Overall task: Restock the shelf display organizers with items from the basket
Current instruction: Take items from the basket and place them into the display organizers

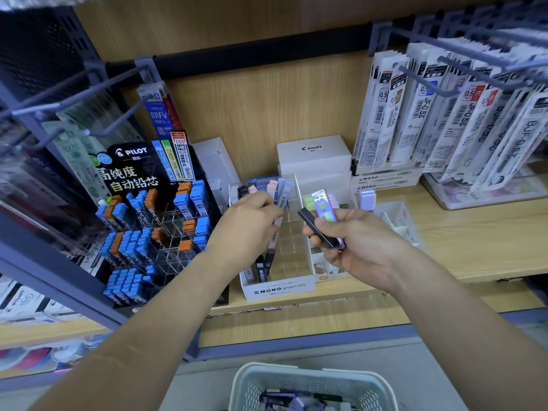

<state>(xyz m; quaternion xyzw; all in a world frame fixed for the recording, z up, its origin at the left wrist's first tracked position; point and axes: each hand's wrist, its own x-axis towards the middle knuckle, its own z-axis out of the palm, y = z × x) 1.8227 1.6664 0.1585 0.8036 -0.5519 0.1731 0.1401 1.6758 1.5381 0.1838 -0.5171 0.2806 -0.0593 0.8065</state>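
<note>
In the head view the left hand (252,223) is curled, its fingers pinching a pale lilac lead case (277,229) that stands in the left column of the white MONO graph MG organizer (278,287) on the wooden shelf (474,232). The right hand (358,244) grips two cases fanned apart, one black case (311,222) and one holographic lilac case (324,204). That column also holds black cases near the front and pastel ones at the back, and the single white basket (311,373) below holds a heap of purple and black cases.
</note>
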